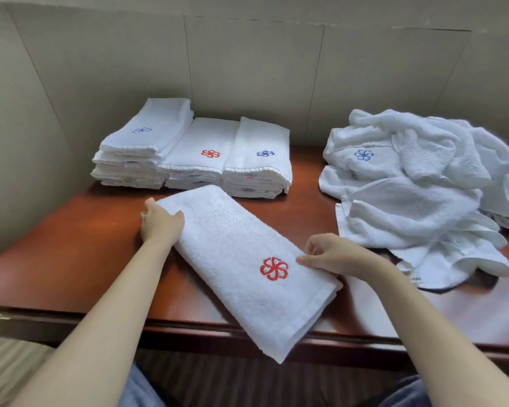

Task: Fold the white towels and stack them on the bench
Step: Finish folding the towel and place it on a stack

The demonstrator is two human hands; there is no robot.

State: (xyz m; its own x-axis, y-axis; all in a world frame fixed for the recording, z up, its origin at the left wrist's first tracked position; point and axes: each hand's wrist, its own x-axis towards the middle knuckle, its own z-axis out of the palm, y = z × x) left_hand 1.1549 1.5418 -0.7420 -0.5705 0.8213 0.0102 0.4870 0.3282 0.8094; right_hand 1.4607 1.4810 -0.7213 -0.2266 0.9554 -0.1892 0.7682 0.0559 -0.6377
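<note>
A folded white towel (pixel 241 259), bearing a red pinwheel emblem, is lying diagonally on the reddish-brown bench (pixel 80 248), its long axis running from 11 o'clock to 5 o'clock and its near end overhanging the bench's front edge. Three stacks of folded towels (pixel 188 154) are sitting side by side at 12 o'clock, the left stack standing tallest; the top emblems are showing blue, red, blue. A crumpled heap of unfolded towels (pixel 417 195) is resting at 2 o'clock.
</note>
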